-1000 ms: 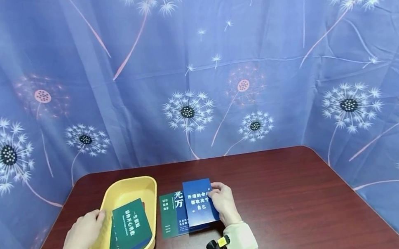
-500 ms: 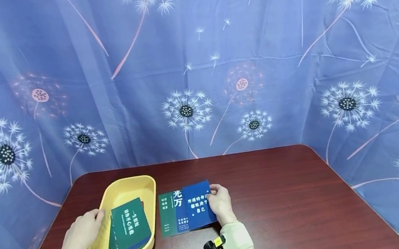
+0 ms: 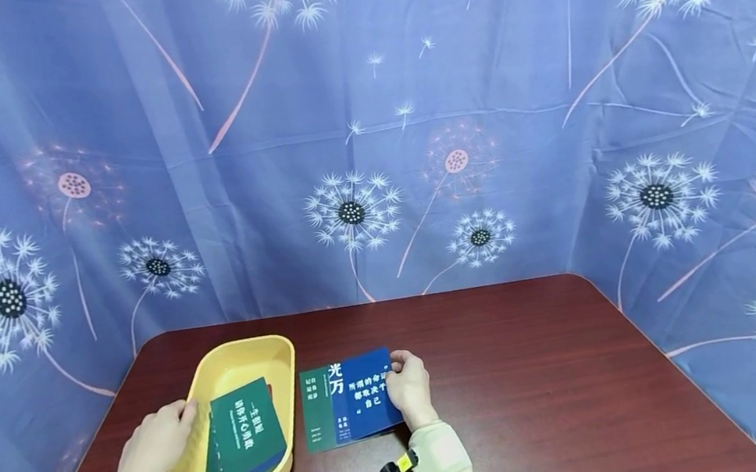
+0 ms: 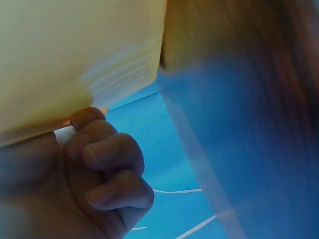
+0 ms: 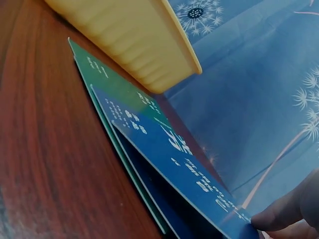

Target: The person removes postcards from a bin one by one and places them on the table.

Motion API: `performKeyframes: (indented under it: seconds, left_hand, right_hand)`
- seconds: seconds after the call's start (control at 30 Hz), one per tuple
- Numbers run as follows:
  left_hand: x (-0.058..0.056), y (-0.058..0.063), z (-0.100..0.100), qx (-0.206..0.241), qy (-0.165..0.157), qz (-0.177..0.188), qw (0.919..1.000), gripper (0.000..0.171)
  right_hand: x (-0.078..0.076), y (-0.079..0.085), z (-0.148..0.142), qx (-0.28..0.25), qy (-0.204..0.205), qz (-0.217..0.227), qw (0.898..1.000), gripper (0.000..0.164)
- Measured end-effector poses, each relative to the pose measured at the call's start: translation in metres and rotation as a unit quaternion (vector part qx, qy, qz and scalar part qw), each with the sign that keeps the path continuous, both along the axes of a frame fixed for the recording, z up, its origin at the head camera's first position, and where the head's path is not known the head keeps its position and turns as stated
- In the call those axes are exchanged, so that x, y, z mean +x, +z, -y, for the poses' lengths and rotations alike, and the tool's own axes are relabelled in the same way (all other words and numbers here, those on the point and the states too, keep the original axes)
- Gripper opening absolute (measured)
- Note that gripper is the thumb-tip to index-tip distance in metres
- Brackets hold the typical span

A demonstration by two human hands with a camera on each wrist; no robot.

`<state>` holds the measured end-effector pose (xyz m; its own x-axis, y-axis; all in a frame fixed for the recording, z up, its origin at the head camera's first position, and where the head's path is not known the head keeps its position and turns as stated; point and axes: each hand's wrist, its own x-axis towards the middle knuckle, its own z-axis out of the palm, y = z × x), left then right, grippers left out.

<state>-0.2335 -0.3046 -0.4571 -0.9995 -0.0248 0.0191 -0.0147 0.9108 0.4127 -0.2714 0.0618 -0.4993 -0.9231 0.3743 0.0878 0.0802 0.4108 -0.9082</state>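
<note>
My right hand point(image 3: 411, 391) pinches the right edge of a blue card point(image 3: 372, 398) with white writing. In the right wrist view, that card slants over a second blue card point(image 5: 107, 102), with a gap between them toward the hand. Under both lies a green card point(image 3: 317, 413), flat on the table. To the left is a yellow plastic basin point(image 3: 251, 354), whose left rim my left hand point(image 3: 149, 451) grips. The left wrist view has the curled fingers point(image 4: 117, 152) at the rim. Inside the basin rests a green card point(image 3: 248, 425) on top of others, with a blue edge showing beneath.
A dark red-brown wooden table point(image 3: 544, 381) carries everything. Blue curtains point(image 3: 261, 203) with dandelion prints hang along the back and both sides. A black wrist camera point(image 3: 396, 470) with a yellow label sits by the right sleeve.
My right hand has moved left and a little down with the blue card, which now covers more of the second blue card. The left hand keeps its grip on the basin.
</note>
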Motion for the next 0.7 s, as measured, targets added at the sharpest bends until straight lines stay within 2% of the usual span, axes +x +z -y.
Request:
performKeyframes:
  seconds: [0.4,0.7]
  left_hand:
    - [0.0002,0.0021,-0.0015,0.002,0.004,0.013,0.9999,0.050]
    - [0.0004,-0.0006,-0.0002,-0.001,0.002,0.001,1.0000,0.048]
  right_hand:
    - [0.0007,0.0013,-0.0060,0.030,0.000,-0.001,1.000,0.034]
    - [0.0044,0.0042,-0.0074,0.041,0.029,-0.010,0.999,0.025]
